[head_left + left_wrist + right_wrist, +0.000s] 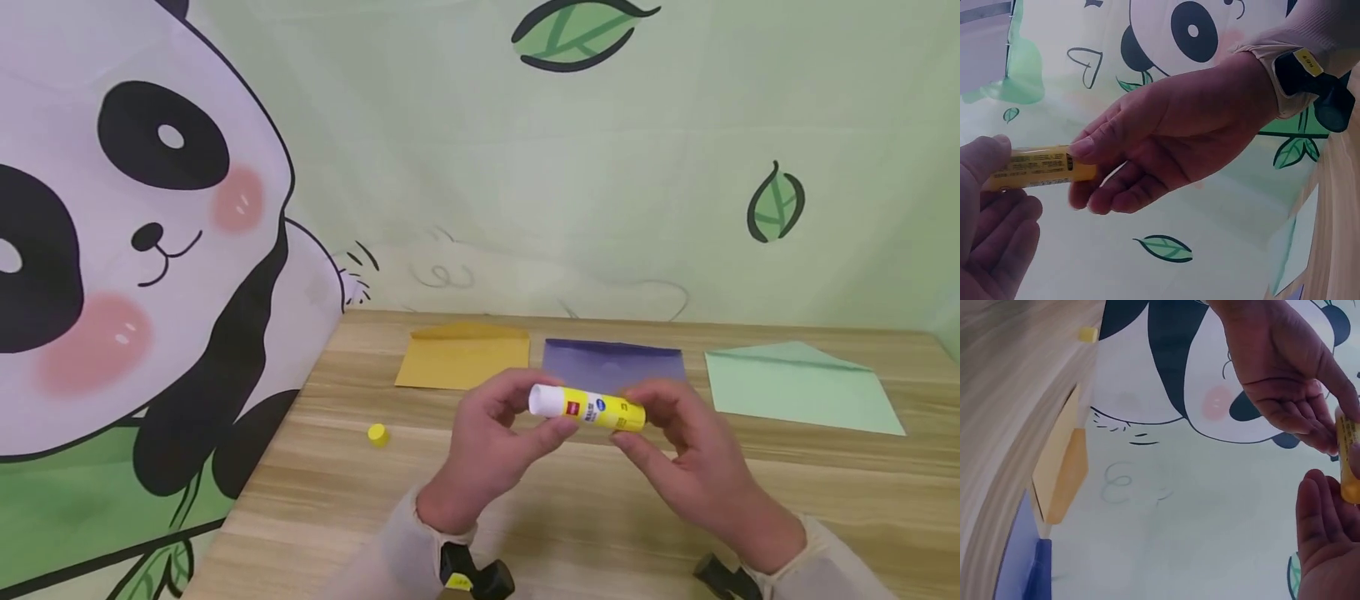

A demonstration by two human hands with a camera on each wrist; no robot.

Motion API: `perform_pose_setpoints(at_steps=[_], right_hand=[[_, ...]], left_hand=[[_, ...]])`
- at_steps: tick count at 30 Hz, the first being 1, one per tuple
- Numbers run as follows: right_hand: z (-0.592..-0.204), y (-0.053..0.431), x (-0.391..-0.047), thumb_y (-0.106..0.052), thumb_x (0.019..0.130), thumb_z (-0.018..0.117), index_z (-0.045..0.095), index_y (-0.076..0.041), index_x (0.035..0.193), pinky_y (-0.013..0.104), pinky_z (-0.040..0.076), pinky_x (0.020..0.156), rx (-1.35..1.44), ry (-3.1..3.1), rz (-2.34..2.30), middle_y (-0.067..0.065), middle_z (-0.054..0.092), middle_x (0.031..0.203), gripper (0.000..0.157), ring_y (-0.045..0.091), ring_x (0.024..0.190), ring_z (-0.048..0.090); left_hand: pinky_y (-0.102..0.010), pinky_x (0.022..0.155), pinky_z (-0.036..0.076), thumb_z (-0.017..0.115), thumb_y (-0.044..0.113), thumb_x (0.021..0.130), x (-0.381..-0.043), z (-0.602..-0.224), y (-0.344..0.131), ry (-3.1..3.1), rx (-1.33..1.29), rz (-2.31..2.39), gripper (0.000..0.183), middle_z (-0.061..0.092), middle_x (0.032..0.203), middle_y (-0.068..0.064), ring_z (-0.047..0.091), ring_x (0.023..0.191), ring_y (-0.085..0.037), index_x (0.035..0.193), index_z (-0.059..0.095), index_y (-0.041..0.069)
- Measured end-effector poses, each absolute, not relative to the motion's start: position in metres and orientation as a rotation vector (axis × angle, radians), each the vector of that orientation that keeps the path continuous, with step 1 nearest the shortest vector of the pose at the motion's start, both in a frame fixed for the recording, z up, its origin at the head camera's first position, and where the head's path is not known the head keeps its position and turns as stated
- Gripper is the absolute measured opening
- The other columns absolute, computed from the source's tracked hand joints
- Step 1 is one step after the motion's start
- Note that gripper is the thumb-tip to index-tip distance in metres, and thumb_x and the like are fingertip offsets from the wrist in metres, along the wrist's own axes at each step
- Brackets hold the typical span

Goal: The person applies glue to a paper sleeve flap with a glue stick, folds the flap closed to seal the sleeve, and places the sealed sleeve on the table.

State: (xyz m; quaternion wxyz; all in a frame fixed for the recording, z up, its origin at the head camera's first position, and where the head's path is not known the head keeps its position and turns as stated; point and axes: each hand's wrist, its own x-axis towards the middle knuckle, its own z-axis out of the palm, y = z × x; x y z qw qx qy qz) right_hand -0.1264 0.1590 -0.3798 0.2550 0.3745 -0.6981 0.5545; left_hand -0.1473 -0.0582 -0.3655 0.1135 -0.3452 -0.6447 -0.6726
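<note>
Glue stick [588, 407], just one, is up over the wooden counter [600, 525]. The left hand [487, 446] pinches it near the white end; the right hand [693, 462] pinches the yellow end. Three envelopes [462, 365] and one yellow cap [378, 434] sit below. A big panda [172, 267] covers part of the wall [600, 192]. Only the left wrist view shows a drawn heart [1087, 65].

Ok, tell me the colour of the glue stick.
The glue stick is mostly yellow with a white end, clearest in the head view.
</note>
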Motion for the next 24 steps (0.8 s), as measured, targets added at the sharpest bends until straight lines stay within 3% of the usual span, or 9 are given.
perform_pose_setpoints(at_steps=[3,8,15,21,24], right_hand=[[-0.384,0.161,-0.129,-0.016,0.093,0.070,0.054,0.017,0.109,0.018,0.054,0.087,1.061,-1.837,1.492,0.007,0.068,0.108,0.040,0.008,0.095,0.067],[-0.388,0.165,-0.128,-0.017,0.093,0.070,0.056,0.020,0.103,0.017,0.055,0.085,1.097,-1.784,1.511,0.006,0.070,0.108,0.041,0.007,0.097,0.067],[-0.386,0.168,-0.116,0.005,0.097,0.057,0.056,0.006,0.106,0.022,0.056,0.066,1.063,-1.951,1.820,0.000,0.070,0.091,0.009,0.008,0.075,0.065],[-0.386,0.165,-0.113,0.005,0.106,0.031,0.052,-0.006,0.114,0.034,0.042,0.046,1.070,-1.942,2.212,0.011,0.054,0.070,0.026,0.024,0.055,0.044],[-0.386,0.164,-0.112,0.002,0.107,0.024,0.050,-0.007,0.113,0.031,0.038,0.042,1.073,-2.051,2.183,0.012,0.047,0.062,0.028,0.023,0.050,0.040]], left_hand=[[-0.030,0.070,0.059,0.074,-0.010,0.082,-0.146,-0.368,-0.058,-1.829,-1.048,-1.998,0.030,0.068,0.092,-0.025,0.066,0.082,-0.009,0.110,0.065,-0.006],[-0.027,0.067,0.057,0.074,-0.005,0.085,-0.145,-0.373,-0.057,-1.793,-1.095,-2.074,0.026,0.064,0.085,-0.026,0.062,0.079,-0.005,0.108,0.064,-0.008],[-0.026,0.068,0.056,0.073,-0.014,0.080,-0.143,-0.377,-0.057,-1.815,-1.115,-2.096,0.028,0.064,0.083,-0.027,0.062,0.079,-0.004,0.106,0.064,-0.008],[-0.026,0.069,0.055,0.073,-0.017,0.079,-0.142,-0.380,-0.057,-1.798,-1.166,-2.089,0.029,0.065,0.086,-0.027,0.061,0.080,-0.005,0.106,0.064,-0.008],[-0.028,0.069,0.056,0.073,-0.016,0.078,-0.143,-0.381,-0.057,-1.798,-1.185,-2.050,0.030,0.066,0.086,-0.026,0.062,0.080,-0.006,0.105,0.064,-0.007]])
